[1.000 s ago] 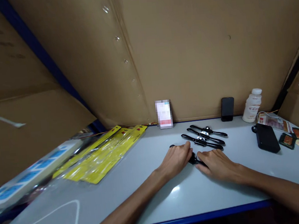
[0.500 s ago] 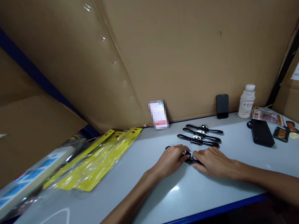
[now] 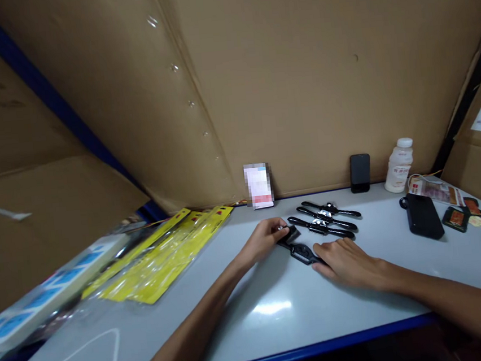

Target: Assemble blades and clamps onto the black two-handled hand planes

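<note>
A black two-handled tool [image 3: 299, 250] lies on the pale table [image 3: 270, 308] between my hands. My left hand [image 3: 265, 239] is closed in a pinch on the tool's left end, together with a small dark part. My right hand [image 3: 344, 257] rests on the tool's right handle, fingers curled over it. Three more black tools of the same kind [image 3: 325, 220] lie side by side just behind, with shiny metal middles.
Yellow plastic packages [image 3: 166, 254] and blue-white ones [image 3: 42, 293] lie at the left, a white cable [image 3: 108, 358] near the front. At the right stand a phone [image 3: 359, 173], a white bottle [image 3: 398, 166], a black pouch [image 3: 422, 217] and small packets [image 3: 457, 217]. Cardboard walls surround the table.
My left hand has drawn away from the tool's middle to its left end, uncovering the centre. My right hand stays on the right handle.
</note>
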Motion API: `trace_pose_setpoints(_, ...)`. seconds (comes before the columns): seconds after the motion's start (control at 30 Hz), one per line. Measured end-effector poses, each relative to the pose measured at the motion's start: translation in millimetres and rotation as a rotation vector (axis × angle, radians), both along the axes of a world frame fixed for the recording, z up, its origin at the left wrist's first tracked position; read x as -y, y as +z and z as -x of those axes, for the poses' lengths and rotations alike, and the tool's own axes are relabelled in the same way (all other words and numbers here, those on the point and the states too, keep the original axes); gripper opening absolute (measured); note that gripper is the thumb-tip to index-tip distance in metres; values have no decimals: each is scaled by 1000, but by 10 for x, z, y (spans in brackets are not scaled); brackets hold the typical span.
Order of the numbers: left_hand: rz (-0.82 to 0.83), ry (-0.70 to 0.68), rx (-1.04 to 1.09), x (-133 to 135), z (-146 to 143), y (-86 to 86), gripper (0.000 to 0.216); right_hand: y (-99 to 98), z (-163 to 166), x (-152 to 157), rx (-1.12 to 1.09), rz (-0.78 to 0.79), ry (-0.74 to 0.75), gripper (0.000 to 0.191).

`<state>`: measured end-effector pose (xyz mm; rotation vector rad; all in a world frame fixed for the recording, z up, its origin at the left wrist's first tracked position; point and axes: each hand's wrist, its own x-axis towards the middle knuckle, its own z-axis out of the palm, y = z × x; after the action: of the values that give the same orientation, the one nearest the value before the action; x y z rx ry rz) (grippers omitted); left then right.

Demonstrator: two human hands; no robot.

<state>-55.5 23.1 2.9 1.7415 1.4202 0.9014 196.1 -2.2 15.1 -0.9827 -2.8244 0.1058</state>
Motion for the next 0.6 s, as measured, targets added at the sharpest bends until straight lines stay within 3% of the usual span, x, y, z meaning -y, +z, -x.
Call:
trace_pose_setpoints(0.13, 56, 98, -10, -116, 275, -12, 38, 4, -17, -30, 4, -12, 8, 25)
trace_pose_setpoints(0.27, 67, 102, -81, -175, 456, -37, 38, 88, -78, -193, 24, -51, -70, 29)
trace_pose_setpoints(0.47, -44, 179, -150, -204, 501, -55, 29, 155, -179, -466, 106, -114, -275, 24)
trace_pose_setpoints(0.6, -95, 243, -197, -253, 549, -75, 22, 97, -191, -514, 162, -135, -297, 27)
